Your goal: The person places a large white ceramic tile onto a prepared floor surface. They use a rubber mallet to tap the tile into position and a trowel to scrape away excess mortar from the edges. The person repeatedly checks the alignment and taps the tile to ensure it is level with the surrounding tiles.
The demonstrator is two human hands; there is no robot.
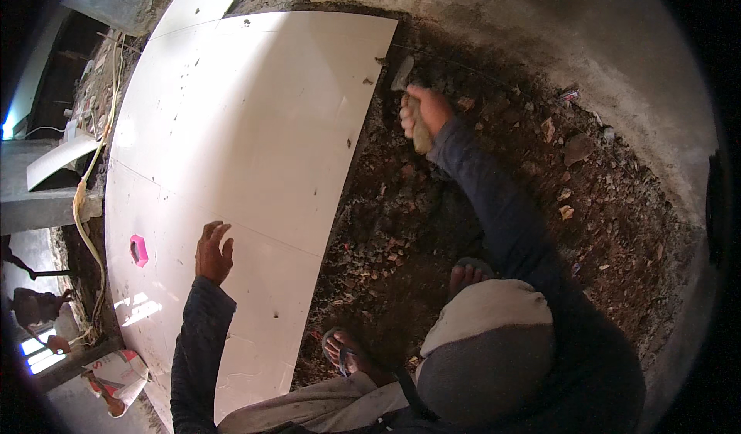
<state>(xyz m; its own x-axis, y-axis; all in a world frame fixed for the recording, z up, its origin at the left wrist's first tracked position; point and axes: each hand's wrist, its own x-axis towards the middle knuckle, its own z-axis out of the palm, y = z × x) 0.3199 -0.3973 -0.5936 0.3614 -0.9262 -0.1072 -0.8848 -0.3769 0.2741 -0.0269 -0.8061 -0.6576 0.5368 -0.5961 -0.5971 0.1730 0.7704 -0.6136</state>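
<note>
Squatting on rubble-strewn dirt floor (494, 226) beside glossy white floor tiles (247, 125), you press your left hand (214, 250), fingers spread, flat on the near tile; your right hand (424, 114) clenches a trowel (404, 75), grey-bladed, at the tiles' far right edge.

- just one view here, a fisheye cam on the person's head, looking steeply down
- pretty close in: white floor tiles (231, 148) left, dirt bed (478, 226) right, forearms coming in from the bottom
- straight edges bend near the rim
</note>
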